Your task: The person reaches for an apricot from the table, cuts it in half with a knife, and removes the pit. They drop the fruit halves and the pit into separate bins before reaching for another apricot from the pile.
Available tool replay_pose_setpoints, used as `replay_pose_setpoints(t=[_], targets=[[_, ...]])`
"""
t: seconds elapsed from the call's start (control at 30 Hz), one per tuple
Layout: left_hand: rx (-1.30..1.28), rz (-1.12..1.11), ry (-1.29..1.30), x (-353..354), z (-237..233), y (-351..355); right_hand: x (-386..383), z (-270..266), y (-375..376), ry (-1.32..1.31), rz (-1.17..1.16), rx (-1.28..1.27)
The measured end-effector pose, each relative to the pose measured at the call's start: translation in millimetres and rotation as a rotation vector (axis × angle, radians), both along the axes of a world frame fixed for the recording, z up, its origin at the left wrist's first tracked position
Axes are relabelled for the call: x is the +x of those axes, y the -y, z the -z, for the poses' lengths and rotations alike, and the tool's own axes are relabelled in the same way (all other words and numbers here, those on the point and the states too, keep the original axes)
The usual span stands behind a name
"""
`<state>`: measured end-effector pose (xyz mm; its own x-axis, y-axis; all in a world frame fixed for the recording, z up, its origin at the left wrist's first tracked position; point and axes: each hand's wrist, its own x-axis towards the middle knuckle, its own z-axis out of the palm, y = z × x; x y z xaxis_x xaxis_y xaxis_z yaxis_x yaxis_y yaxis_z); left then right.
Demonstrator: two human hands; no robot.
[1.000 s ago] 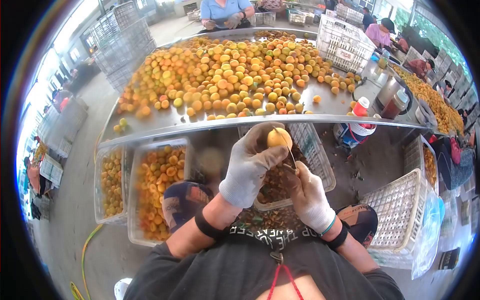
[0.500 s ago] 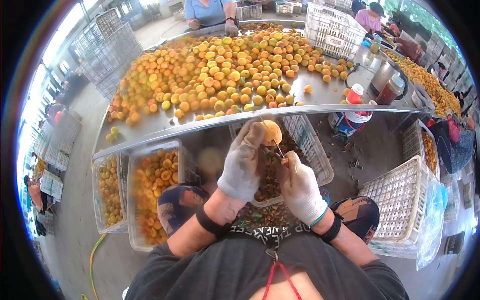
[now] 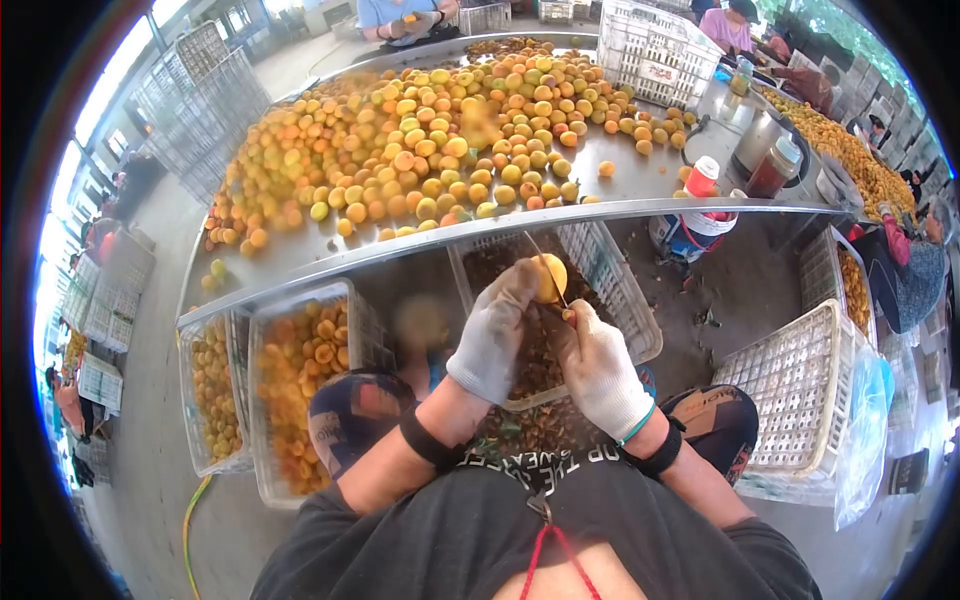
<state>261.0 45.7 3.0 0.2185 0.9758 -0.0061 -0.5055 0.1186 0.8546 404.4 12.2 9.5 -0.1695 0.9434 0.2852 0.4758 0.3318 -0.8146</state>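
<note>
Tabletop [image 3: 292, 258], left hand [image 3: 490, 338] gripping fruit [image 3: 552, 276], right hand [image 3: 602, 375] gripping knife [image 3: 559, 293], co-worker's hands [image 3: 412, 28] now together

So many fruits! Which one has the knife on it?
The yellow fruit held by the left hand. The knife in the right hand lies across it; the fruits on the table and in crates lie loose.

We see orange, yellow and greenish heaped fruit [image 3: 415, 135] against a silver-grey tabletop [image 3: 320, 242].
Nearer, we note a yellow held fruit [image 3: 550, 279], white gloves [image 3: 484, 352] smudged brown, black wristbands [image 3: 428, 441], a dark grey shirt [image 3: 440, 530] with white lettering [image 3: 545, 462], a red cord [image 3: 543, 543], an off-white latticed crate [image 3: 785, 390], a red-and-white bottle [image 3: 703, 178] and a yellow-green hose [image 3: 187, 525].
</note>
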Motion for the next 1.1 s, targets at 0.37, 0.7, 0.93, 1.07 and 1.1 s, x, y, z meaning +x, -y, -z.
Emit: replay_pose_setpoints(t=[0.37,0.7,0.93,1.07,1.1], targets=[[0.202,-0.095,-0.180,13,-7,-7,-4,2,0,-0.041,0.110,0.039],[-0.366,-0.036,0.281,18,-3,-12,2,64,-20,0.104,0.062,0.273],[0.226,-0.053,-0.259,20,4,2,5,-35,-22,-0.430,0.122,0.125],[0.449,-0.047,-0.383,26,14,5,7,-27,-24,-0.307,0.226,0.138],[0.477,-0.089,-0.382,27,10,8,7,-27,-26,-0.355,0.191,0.094]])
